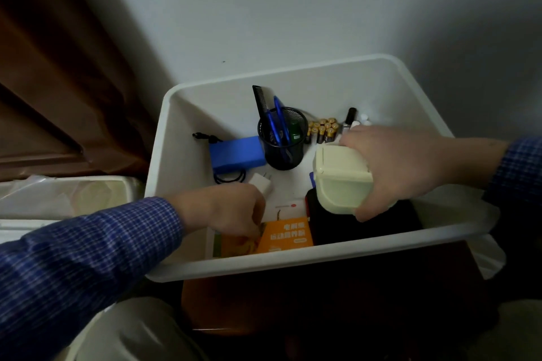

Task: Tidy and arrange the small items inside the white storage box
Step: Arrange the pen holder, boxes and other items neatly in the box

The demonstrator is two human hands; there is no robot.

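The person is working with both hands inside the white storage box (164, 138). The right hand (410, 167) is gripping a cream lidded container (341, 179) from above, fingers curled over its top and thumb under its near side, and is holding it above a black item (366, 223) that is lying just under this hand. The left hand (231, 208) is reaching down with bent fingers and seems to be pinching the edge of an orange booklet (286, 236) at the near wall; the fingertips are hidden, so the grip is my judgement only.

Beyond the hands, a mesh pen cup (283, 141) is standing upright with blue pens (278, 123) and a comb (259, 99) in it. A blue power bank (234, 154) is lying beyond the left hand, a white charger plug (261, 183) just beside its knuckles. A group of batteries (322, 129) is standing beyond the right hand.

To do this step well, I think the right hand should be keeping the container level and lowering it slowly into a free place, not onto the batteries, which could fall over. The left hand should be sliding the booklet flat against the wall.
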